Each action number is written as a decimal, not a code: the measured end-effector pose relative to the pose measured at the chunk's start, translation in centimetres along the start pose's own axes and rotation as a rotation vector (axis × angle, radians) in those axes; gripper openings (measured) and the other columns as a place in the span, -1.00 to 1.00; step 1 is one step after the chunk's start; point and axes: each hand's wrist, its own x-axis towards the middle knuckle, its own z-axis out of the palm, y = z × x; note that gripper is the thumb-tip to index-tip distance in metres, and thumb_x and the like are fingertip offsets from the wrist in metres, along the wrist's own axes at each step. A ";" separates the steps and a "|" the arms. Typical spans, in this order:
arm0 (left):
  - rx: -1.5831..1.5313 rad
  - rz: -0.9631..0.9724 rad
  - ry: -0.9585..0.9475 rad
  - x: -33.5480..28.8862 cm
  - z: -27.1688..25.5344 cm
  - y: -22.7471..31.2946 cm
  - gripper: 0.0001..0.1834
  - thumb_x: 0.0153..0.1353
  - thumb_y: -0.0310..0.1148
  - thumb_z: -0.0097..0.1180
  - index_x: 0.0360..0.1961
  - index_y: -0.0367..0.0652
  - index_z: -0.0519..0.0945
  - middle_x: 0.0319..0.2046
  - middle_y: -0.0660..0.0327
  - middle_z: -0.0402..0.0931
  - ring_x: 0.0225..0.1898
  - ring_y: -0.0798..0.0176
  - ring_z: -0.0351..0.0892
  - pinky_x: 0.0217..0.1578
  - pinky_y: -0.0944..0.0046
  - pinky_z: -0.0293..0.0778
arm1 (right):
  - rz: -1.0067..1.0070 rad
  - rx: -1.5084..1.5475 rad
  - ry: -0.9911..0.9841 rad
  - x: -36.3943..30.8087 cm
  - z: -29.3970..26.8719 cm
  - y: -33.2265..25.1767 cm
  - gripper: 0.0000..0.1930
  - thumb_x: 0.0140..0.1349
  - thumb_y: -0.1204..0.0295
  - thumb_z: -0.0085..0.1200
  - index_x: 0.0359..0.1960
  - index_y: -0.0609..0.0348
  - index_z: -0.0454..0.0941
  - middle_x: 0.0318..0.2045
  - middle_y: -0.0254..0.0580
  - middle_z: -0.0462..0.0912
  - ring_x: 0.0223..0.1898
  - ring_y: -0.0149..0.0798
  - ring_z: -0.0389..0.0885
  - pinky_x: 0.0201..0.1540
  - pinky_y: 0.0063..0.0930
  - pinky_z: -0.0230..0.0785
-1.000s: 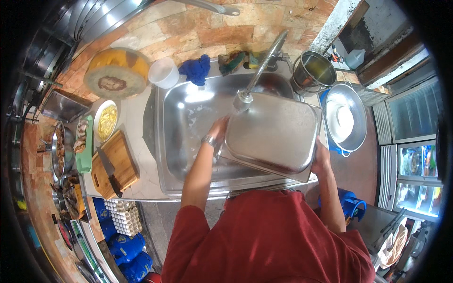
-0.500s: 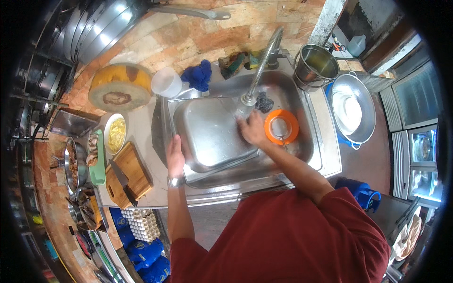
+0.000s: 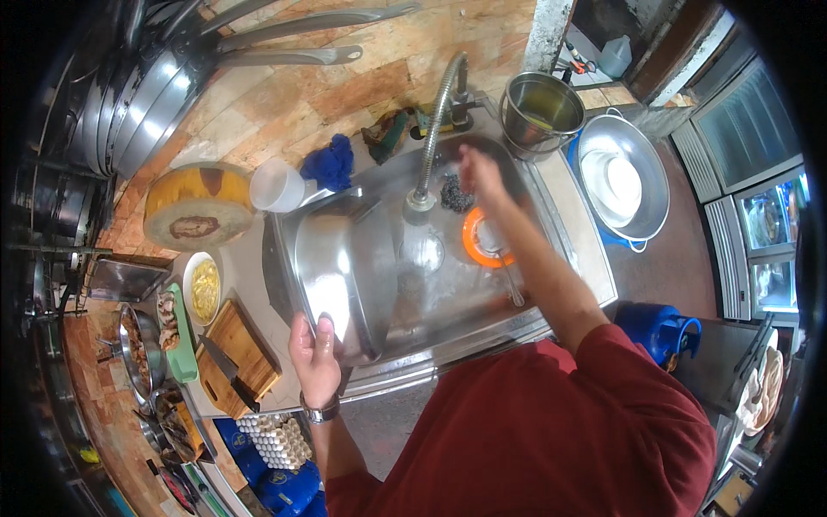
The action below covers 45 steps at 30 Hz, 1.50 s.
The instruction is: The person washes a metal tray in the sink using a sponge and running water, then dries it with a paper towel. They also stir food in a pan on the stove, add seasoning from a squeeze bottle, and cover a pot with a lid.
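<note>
A rectangular stainless steel pan (image 3: 323, 258) stands tilted up at the left side of the sink (image 3: 551, 233). My left hand (image 3: 317, 358) grips its near edge, thumb up. My right hand (image 3: 484, 179) is over the sink's far right part, near the black scouring pad (image 3: 455, 195) and below the tap's base; its fingers are blurred. Water falls from the flexible tap (image 3: 420, 202) onto the sink floor. An orange-rimmed strainer or bowl (image 3: 473, 234) lies partly behind my right forearm, with a metal handle (image 3: 514, 289) beside it.
Left of the sink are a cutting board (image 3: 258, 345) with a knife (image 3: 220, 358), a bowl of yellow food (image 3: 205, 293) and a round wooden block (image 3: 194, 207). A plastic tub (image 3: 276, 185) and blue cloth (image 3: 329, 161) sit behind. A steel pot (image 3: 538, 112) and large basin (image 3: 642, 207) stand right.
The pan has gone from lying flat under the tap to tilted up at the left, with my left hand closed on it. My right hand has moved off the pan toward the far right.
</note>
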 end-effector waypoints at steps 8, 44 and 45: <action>-0.062 0.120 0.103 -0.3 -1.4 -3.0 -0.73 0.37 -0.32 -0.02 -0.04 -0.30 0.42 -0.24 0.31 0.43 -0.22 0.49 0.34 -0.19 0.45 0.28 | -0.210 0.233 -0.082 2.8 1.0 -10.4 -0.15 0.13 0.00 0.08 0.32 0.31 0.06 0.33 0.17 0.04 0.30 0.08 0.06 0.34 -0.11 -0.18; -0.643 0.039 0.721 12.5 3.2 -14.3 -0.09 0.25 0.38 -0.46 0.39 -0.11 0.00 0.39 0.08 -0.06 0.39 0.06 -0.07 0.31 -0.03 -0.11 | -1.490 -0.605 -0.197 -25.6 -0.9 -7.6 -0.30 -0.25 0.75 -0.07 0.12 0.25 0.44 0.00 0.28 0.48 -0.02 0.14 0.54 0.02 -0.29 0.42; -0.763 0.047 0.698 13.0 4.2 -13.6 0.00 0.21 0.44 -0.49 0.43 -0.12 -0.13 0.44 0.07 -0.20 0.43 0.05 -0.19 0.35 -0.07 -0.22 | -1.494 -0.678 -0.270 -26.1 -0.5 -7.9 -0.30 -0.27 0.76 -0.05 0.11 0.25 0.45 -0.03 0.28 0.50 -0.05 0.15 0.56 -0.04 -0.30 0.45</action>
